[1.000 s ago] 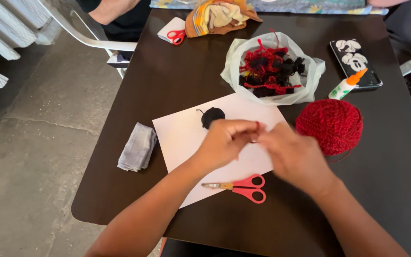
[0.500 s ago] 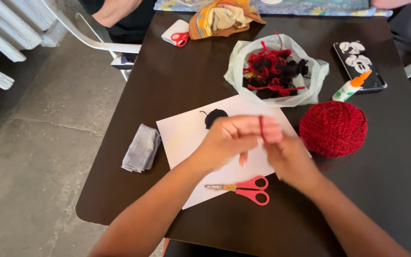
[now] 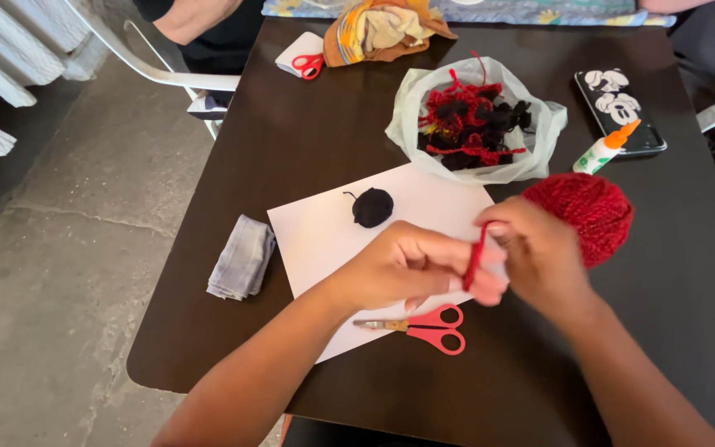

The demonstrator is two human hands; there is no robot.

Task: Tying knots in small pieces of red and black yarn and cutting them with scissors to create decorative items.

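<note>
While both forearms reach in from the lower edge of the view and meet over the white sheet of paper point(image 3: 333, 240), the left hand point(image 3: 403, 265) lies knuckles up with its fingers stretched toward the right, held close together. A short loop of red yarn point(image 3: 475, 257) is wound around those fingers near their tips. The right hand point(image 3: 539, 252) is curled, its fingertips closed on the same strand just above the left fingers, so both hands have hold of the yarn. The strand sits between the two hands, just left of the red yarn ball point(image 3: 589, 211), which rests on the table beside the right hand.

Below the hands, red-handled scissors point(image 3: 424, 324) lie on the paper's lower edge. A small black pompom point(image 3: 372, 207) sits on the paper above the left hand. A folded grey cloth point(image 3: 243, 257) lies left of the sheet. Farther back stand a clear plastic bag of red and black yarn scraps point(image 3: 475, 120), a glue bottle with an orange cap point(image 3: 604, 149) leaning on a phone point(image 3: 618, 103), a second pair of red scissors point(image 3: 309, 64) and an orange cloth bundle point(image 3: 382, 29). All rest on a dark brown table point(image 3: 291, 141) over a bare concrete floor point(image 3: 59, 273). A white chair point(image 3: 159, 70) stands at the far left corner, another person's arm point(image 3: 192, 16) above it.
</note>
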